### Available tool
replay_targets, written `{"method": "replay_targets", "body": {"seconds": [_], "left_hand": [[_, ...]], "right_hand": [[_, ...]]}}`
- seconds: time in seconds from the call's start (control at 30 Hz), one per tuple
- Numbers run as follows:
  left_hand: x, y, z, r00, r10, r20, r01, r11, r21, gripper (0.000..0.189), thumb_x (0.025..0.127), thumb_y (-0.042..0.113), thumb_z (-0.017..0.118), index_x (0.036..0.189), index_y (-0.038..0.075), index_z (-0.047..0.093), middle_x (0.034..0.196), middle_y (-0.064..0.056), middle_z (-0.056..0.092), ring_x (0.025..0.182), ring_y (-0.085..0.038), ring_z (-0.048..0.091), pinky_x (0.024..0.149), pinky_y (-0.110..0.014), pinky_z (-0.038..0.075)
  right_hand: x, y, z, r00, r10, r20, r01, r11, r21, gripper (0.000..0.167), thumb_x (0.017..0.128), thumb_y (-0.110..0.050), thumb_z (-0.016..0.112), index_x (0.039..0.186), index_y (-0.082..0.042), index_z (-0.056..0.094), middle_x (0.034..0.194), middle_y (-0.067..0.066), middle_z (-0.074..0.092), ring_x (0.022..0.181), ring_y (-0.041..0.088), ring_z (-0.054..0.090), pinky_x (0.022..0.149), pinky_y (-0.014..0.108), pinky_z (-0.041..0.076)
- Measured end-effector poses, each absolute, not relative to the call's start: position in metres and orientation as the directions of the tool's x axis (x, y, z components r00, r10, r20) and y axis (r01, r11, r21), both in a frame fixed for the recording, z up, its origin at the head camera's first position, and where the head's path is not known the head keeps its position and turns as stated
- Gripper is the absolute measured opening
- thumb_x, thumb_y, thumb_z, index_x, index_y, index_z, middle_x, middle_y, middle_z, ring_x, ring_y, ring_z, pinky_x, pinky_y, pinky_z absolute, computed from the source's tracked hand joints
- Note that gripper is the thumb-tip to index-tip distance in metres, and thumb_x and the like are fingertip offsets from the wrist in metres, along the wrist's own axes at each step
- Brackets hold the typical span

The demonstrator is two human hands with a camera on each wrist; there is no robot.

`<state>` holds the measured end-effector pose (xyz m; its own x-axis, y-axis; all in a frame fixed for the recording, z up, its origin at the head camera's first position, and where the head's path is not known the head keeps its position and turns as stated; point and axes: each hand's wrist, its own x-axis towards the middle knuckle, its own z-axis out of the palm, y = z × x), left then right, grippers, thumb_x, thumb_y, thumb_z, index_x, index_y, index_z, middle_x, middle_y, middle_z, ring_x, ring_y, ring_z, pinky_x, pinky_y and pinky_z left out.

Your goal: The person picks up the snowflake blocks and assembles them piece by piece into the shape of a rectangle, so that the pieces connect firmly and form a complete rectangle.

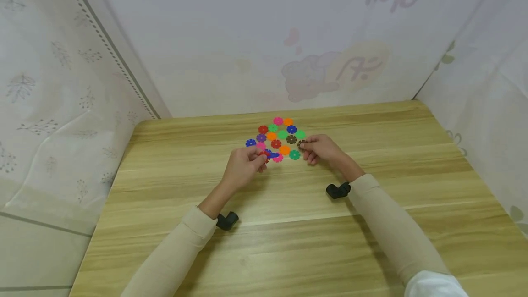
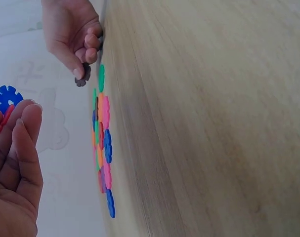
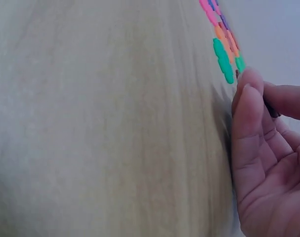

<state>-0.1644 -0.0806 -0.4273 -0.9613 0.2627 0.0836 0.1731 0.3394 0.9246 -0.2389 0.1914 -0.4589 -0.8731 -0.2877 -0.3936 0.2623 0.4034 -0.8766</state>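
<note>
Your left hand [image 1: 241, 166] had thumb and fingers clamped on a red disc [image 1: 264, 156], right at the near left edge of the spread of discs [image 1: 276, 144], and there was a blue disc [image 2: 9, 95] up there too, touching the red one at an angle! Across at the right edge of the spread, your right hand [image 1: 326, 149] had a brown disc [image 2: 82, 77] pinched between thumb and fingers.

From the head view, that blue disc was just a thin sliver above the near edge of the spread, but the left wrist view gave you its notched rim, poking out past your fingertips. The same view caught the brown disc held up off the table [image 1: 272, 251], while the right wrist view had it mostly tucked behind your fingers, only a dark edge showing.

Under the spread ran that table, pale wood, streaky grain, reaching far out on the near side, where your beige sleeves [image 1: 177, 246] came in. Black wrist cameras [image 1: 228, 221] sat nearer you than the spread, one towards each side. Beyond the spread, a pale backdrop [image 1: 198, 49] with a faint pink cartoon animal [image 1: 305, 79]; away to its left, wrinkled cloth [image 1: 53, 95] printed with leafy sprigs!
</note>
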Motion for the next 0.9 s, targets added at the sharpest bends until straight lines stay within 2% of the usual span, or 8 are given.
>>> {"method": "replay_targets", "body": {"seconds": [0.17, 0.4, 0.5, 0.7, 0.9], "left_hand": [[-0.166, -0.081, -0.426, -0.966, 0.254, 0.042, 0.112, 0.268, 0.957, 0.018, 0.096, 0.009, 0.06, 0.09, -0.006, 0.068, 0.075, -0.024, 0.067, 0.068, -0.037, 0.067, 0.066, -0.042, 0.059], [-0.168, -0.081, -0.428, -0.979, 0.202, -0.016, 0.021, 0.18, 0.984, 0.017, 0.094, 0.008, 0.061, 0.088, -0.006, 0.067, 0.073, -0.025, 0.067, 0.068, -0.045, 0.065, 0.064, -0.042, 0.059], [-0.169, -0.08, -0.427, -0.983, 0.181, -0.038, -0.01, 0.156, 0.988, 0.018, 0.094, 0.008, 0.062, 0.085, -0.006, 0.066, 0.068, -0.021, 0.066, 0.064, -0.041, 0.065, 0.06, -0.036, 0.059], [-0.171, -0.077, -0.425, -0.985, 0.148, -0.087, -0.073, 0.101, 0.992, 0.018, 0.092, 0.008, 0.062, 0.078, -0.003, 0.064, 0.06, -0.009, 0.064, 0.052, -0.022, 0.061, 0.054, -0.028, 0.056], [-0.173, -0.076, -0.425, -0.981, 0.158, -0.115, -0.111, 0.035, 0.993, 0.02, 0.093, 0.007, 0.058, 0.078, -0.004, 0.064, 0.057, -0.006, 0.062, 0.048, -0.016, 0.057, 0.051, -0.025, 0.053]], "right_hand": [[-0.236, 0.193, -0.454, -0.865, -0.322, -0.385, 0.251, 0.387, -0.888, 0.026, 0.101, -0.022, 0.052, 0.102, 0.003, 0.058, 0.074, 0.01, 0.063, 0.057, 0.016, 0.06, 0.055, 0.028, 0.055], [-0.226, 0.191, -0.442, -0.853, -0.373, -0.364, 0.216, 0.383, -0.898, 0.028, 0.101, -0.02, 0.051, 0.104, 0.007, 0.056, 0.076, 0.011, 0.065, 0.059, 0.018, 0.062, 0.057, 0.031, 0.056], [-0.22, 0.188, -0.435, -0.846, -0.398, -0.354, 0.208, 0.365, -0.908, 0.029, 0.101, -0.02, 0.052, 0.106, 0.008, 0.055, 0.077, 0.011, 0.065, 0.06, 0.018, 0.063, 0.057, 0.032, 0.056], [-0.213, 0.18, -0.422, -0.844, -0.427, -0.324, 0.196, 0.316, -0.928, 0.027, 0.099, -0.018, 0.054, 0.111, 0.006, 0.058, 0.074, 0.009, 0.063, 0.057, 0.017, 0.06, 0.055, 0.029, 0.054], [-0.21, 0.172, -0.415, -0.847, -0.435, -0.305, 0.189, 0.291, -0.938, 0.028, 0.099, -0.015, 0.056, 0.107, 0.011, 0.06, 0.07, 0.006, 0.061, 0.055, 0.014, 0.057, 0.054, 0.027, 0.053]]}}
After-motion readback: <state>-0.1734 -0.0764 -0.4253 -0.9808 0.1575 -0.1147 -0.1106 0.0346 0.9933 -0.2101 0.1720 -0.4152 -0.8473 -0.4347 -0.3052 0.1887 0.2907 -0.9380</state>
